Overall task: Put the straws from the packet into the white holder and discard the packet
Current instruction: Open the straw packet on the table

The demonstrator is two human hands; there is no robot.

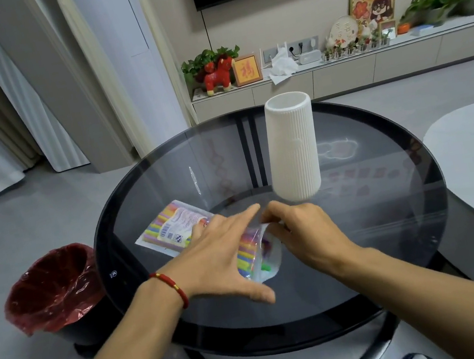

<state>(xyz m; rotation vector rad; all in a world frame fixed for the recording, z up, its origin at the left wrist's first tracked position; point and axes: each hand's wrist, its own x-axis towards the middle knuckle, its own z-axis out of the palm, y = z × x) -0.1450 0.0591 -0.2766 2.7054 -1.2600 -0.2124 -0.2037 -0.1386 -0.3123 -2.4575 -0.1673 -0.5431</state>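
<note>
Packet [174, 225] of coloured straws [248, 248] is lying flat on the glass bench [377, 218], just short of the upright white holder [292, 146], long axis running from far-left to near-right, open mouth pointing toward the person. Left hand [223, 255] is pressing down on its middle, fingers spread; right hand [299, 231] is pinching the torn plastic flap at the mouth. Risks, as judged: straws spilling and rolling across the smooth glass if the flap is tugged sharply; tall holder tipping if nudged. Red-lined bin [51, 288] is waiting on the floor at left.
</note>
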